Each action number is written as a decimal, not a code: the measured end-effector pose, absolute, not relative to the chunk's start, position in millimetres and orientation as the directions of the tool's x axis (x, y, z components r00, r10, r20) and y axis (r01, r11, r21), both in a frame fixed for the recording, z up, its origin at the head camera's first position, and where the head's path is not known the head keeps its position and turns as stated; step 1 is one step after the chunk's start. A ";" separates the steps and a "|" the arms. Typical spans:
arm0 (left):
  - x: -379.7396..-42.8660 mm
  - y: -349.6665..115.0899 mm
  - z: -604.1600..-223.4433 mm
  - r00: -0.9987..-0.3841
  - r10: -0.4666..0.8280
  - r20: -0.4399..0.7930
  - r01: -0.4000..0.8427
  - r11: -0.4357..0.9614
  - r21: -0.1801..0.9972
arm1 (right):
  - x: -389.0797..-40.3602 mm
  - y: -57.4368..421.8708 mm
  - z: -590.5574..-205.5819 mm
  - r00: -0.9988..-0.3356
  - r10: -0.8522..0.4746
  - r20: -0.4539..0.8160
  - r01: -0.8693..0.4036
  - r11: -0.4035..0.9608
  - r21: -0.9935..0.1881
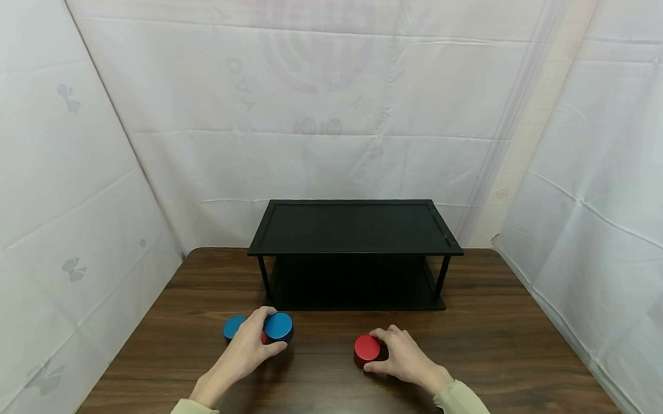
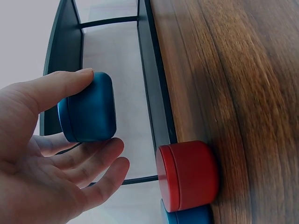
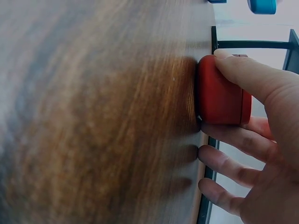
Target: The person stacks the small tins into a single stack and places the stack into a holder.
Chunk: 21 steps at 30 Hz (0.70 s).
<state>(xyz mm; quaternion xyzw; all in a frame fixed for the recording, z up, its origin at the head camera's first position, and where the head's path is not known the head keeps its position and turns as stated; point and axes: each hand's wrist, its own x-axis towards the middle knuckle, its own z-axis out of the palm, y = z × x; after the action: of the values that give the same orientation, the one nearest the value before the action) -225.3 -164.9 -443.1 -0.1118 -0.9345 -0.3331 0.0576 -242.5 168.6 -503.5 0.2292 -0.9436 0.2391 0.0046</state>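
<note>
My left hand [image 1: 246, 351] grips a small round blue tin [image 1: 278, 326] between thumb and fingers. In the left wrist view this blue tin [image 2: 92, 109] is up off the table, with its lid on. Below it on the table stands a red tin [image 2: 194, 175], mostly hidden by the hand in the head view. A second blue tin [image 1: 234, 327] stands beside that red one, left of the hand. My right hand [image 1: 404, 357] holds another red tin [image 1: 366, 348] by its sides, thumb opposite the fingers. The right wrist view has this red tin [image 3: 219, 91] right at the tabletop.
A black two-level rack [image 1: 354, 227] stands at the back of the brown wooden table [image 1: 500, 341], beyond both hands. Its lower shelf [image 1: 351, 285] lies close to the tabletop. White sheets [image 1: 317, 110] hang behind and on both sides.
</note>
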 end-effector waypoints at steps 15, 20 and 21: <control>-225.8 -155.7 -439.4 -0.965 0.191 0.181 0.262 0.752 0.606 | -242.3 168.4 -503.6 -0.897 -0.426 0.121 -0.432 0.781 -0.450; -225.7 -151.6 -439.3 -0.964 0.197 0.181 0.266 0.749 0.606 | -241.8 168.5 -503.4 -0.897 -0.427 0.114 -0.429 0.781 -0.454; -225.7 -150.9 -439.2 -0.964 0.197 0.181 0.267 0.749 0.606 | -241.7 168.6 -503.4 -0.897 -0.427 0.113 -0.429 0.781 -0.455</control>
<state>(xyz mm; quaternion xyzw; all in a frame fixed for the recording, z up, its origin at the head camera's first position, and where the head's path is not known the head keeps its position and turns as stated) -225.7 -150.9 -439.2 -0.1244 -0.9338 -0.3314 0.0527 -241.7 168.6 -503.4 0.2269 -0.9435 0.2413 0.0016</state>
